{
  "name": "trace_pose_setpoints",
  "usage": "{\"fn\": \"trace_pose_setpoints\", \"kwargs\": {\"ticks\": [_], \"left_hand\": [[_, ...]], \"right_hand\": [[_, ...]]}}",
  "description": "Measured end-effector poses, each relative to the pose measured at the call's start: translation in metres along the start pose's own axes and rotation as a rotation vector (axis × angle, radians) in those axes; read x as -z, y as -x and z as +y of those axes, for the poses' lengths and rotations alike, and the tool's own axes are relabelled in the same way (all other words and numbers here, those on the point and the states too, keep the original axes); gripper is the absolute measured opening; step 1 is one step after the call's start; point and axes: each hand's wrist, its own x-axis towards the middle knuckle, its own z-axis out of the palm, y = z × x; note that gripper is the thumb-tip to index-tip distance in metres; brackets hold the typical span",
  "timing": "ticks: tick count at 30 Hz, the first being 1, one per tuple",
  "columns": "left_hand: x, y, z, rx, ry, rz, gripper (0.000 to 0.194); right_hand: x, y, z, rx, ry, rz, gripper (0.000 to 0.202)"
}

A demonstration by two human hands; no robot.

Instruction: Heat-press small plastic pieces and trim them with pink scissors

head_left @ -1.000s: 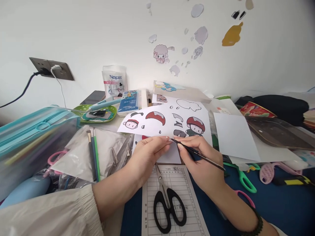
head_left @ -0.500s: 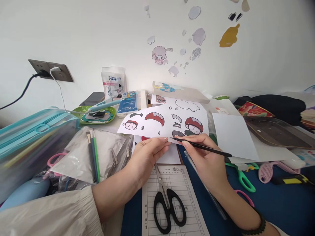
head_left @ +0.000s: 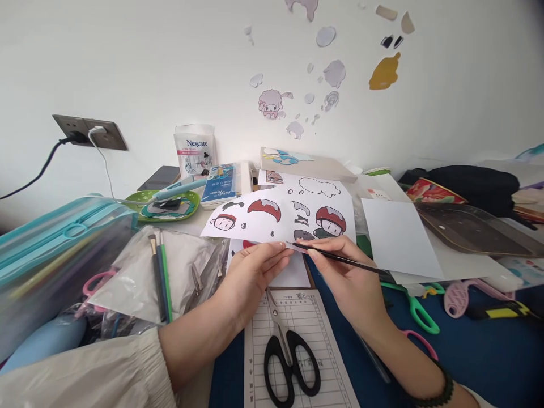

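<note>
The near edge of a white sheet of paper (head_left: 276, 225), printed with red-capped cartoon pieces, is pinched between the thumb and fingers of my left hand (head_left: 257, 263). My right hand (head_left: 351, 277) is closed around a slim black pen-like tool (head_left: 351, 260), its pale tip pointing left, close to my left fingertips. That tip is too small to make out fully. Directly below my hands lie black-handled scissors (head_left: 289, 357), blades away from me, on a ruled paper pad (head_left: 259, 351). Part of another printed sheet (head_left: 293, 275) shows beneath the raised one.
To the left are a zip pouch (head_left: 63, 249), several brushes (head_left: 164, 283) on a plastic bag and a green tray (head_left: 193, 207). A blank white sheet (head_left: 399, 238), green-handled scissors (head_left: 423, 317) and a yellow-black cutter (head_left: 501, 310) lie right. Paper cutouts (head_left: 271, 103) hang on the wall.
The view has tilted up slightly. My right hand and the black tool have shifted a little toward the left hand, which keeps its pinch.
</note>
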Motion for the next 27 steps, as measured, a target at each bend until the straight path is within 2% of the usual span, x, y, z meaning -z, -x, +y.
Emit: {"fn": "trace_pose_setpoints", "kwargs": {"ticks": [6,10,13,16,19,27], "left_hand": [[0.0,0.001,0.0,-0.003,-0.007,0.009,0.01],[0.001,0.001,-0.001,-0.02,-0.009,0.02,0.012],[0.002,0.001,-0.003,-0.034,-0.01,0.015,0.014],[0.003,0.001,-0.003,-0.046,-0.015,-0.009,0.014],[0.004,0.002,-0.003,-0.054,-0.031,-0.034,0.011],[0.004,0.001,-0.002,-0.063,-0.115,-0.05,0.014]], "right_hand": [[0.002,0.002,-0.001,0.174,0.1,-0.026,0.015],[0.01,0.004,-0.004,0.328,0.185,0.061,0.018],[0.008,0.007,-0.008,0.411,0.353,-0.017,0.025],[0.0,0.009,-0.011,0.433,0.551,-0.141,0.033],[-0.005,0.011,-0.011,0.429,0.673,-0.186,0.038],[-0.008,0.011,-0.003,0.406,0.738,-0.25,0.041]]}}
